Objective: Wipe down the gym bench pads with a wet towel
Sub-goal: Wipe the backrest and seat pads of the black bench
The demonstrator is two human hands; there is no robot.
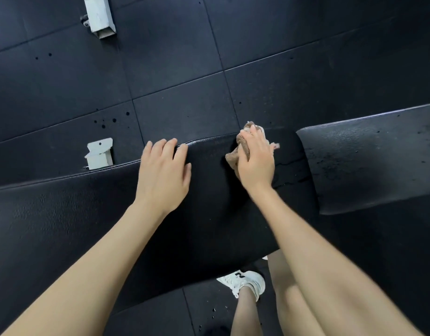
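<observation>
Towel (pixel 233 156) mostly under right hand (pixel 256 163), only brown bits stick out round it. Long pad (pixel 63 214) cut by left edge, near rim behind forearms. 2nd pad (pixel 366 161) runs off right edge. White tube (pixel 99 15) clipped at top. White bracket (pixel 99 154) base behind long pad. Shoe (pixel 245 281) partly under pad.

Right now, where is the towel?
In the head view, the brown towel is bunched under the right hand, on the long bench pad near its far edge and right end, just left of the gap to the second pad.
</observation>
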